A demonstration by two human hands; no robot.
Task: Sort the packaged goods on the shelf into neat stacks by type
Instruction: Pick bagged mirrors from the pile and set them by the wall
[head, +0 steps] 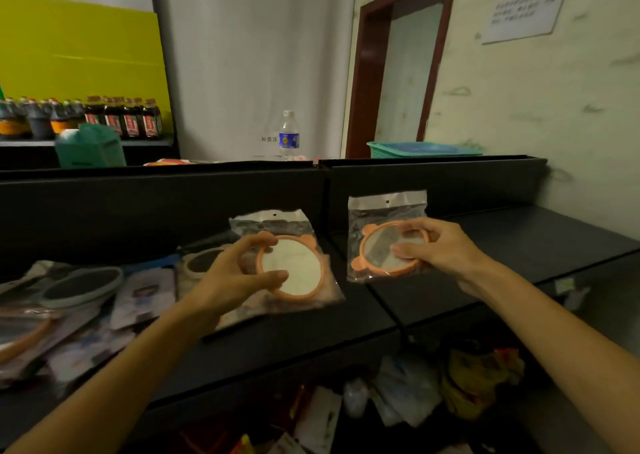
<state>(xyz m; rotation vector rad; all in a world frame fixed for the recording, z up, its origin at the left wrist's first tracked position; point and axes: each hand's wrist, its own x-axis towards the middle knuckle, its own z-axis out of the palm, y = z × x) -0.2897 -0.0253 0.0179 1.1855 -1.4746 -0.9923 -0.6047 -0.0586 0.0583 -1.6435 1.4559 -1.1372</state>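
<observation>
My left hand (230, 273) grips a clear bag holding a round orange-framed mirror with small ears (294, 270), just above the black shelf (294, 336). My right hand (440, 245) pinches a second bagged orange mirror of the same kind (377, 245), held upright over the right shelf section (519, 242). A loose heap of packaged goods (79, 311) covers the shelf's left part, among them an oval grey-framed mirror (83, 285), another orange-rimmed mirror (20, 336) and a beige-framed one (202, 261).
A black back panel (156, 204) rises behind the shelf. Beyond it stand a water bottle (289, 135), a green jug (90, 145), dark sauce bottles (121, 117) and teal trays (422, 149). Bagged items (450, 384) crowd the lower shelf.
</observation>
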